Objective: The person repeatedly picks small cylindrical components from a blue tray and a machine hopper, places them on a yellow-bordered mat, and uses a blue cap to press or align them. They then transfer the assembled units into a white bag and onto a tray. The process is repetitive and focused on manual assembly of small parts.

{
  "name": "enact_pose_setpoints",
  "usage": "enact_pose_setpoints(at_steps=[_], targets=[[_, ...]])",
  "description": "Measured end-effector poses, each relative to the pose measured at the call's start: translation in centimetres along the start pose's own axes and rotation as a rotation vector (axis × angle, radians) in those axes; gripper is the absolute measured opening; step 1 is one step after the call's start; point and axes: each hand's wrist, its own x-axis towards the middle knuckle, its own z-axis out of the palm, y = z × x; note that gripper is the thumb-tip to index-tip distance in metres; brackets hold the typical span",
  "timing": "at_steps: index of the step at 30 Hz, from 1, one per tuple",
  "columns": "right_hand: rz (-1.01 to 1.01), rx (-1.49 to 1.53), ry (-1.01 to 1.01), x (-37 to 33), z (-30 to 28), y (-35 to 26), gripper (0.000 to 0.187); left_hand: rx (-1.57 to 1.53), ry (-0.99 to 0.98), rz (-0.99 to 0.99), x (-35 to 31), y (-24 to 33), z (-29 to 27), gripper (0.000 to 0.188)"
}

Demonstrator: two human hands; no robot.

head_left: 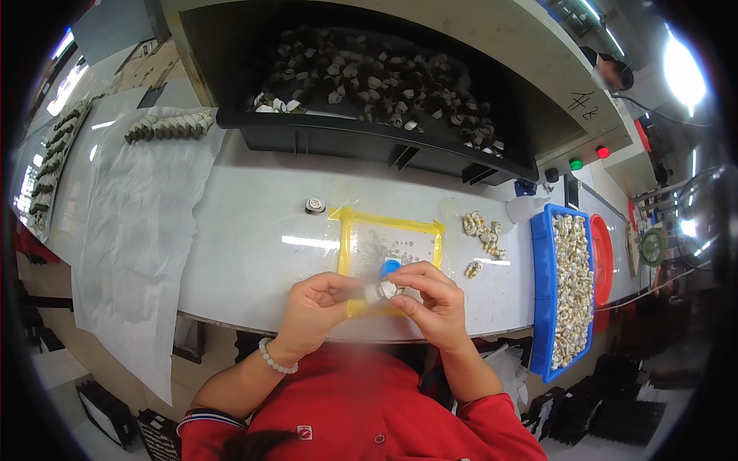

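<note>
A small white ring-like part, partly smeared by motion, is pinched between both of my hands just in front of my body. My left hand grips its left side with thumb and fingers, and a pale bead bracelet circles that wrist. Thumb and forefinger of my right hand close on its right side. Just beyond the fingertips is a round blue cap on something white. It lies within a yellow-taped square with a speckled surface. A short round white-and-dark piece stands to the left.
Several small white-and-gold parts lie right of the square. A blue tray full of such parts stands at the right, near a white bottle. A black tray of ring-like parts spans the back. White paper covers the left.
</note>
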Motion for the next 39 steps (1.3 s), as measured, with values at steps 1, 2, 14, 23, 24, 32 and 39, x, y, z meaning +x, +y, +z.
enact_pose_setpoints(at_steps=[1,2,14,23,24,32,39], targets=[[-0.013,-0.003,0.000,0.1,0.1,0.0,0.027,0.004,0.001,-0.005,0.0,0.0,0.0,0.023],[-0.025,-0.005,0.001,0.2,0.2,-0.1,0.027,0.001,0.005,-0.002,0.0,0.0,0.0,0.022],[-0.054,-0.124,-0.059,0.3,0.2,-0.8,0.027,0.046,0.001,0.055,0.0,-0.8,-0.3,0.018],[0.036,-0.735,0.310,-2.5,-7.2,1.6,0.020,1.129,0.324,0.689,-2.4,3.3,-4.3,0.029],[0.041,-0.708,0.446,-3.2,-8.5,2.8,0.019,1.337,0.372,0.775,-2.4,4.4,-5.3,0.031],[0.188,-0.723,0.411,-3.0,-8.4,3.9,0.026,1.695,0.461,0.808,-1.3,7.2,-3.2,0.038],[-0.012,-0.828,0.329,-2.1,-8.2,3.4,0.026,1.732,0.159,0.666,5.8,7.8,-0.3,0.037]])
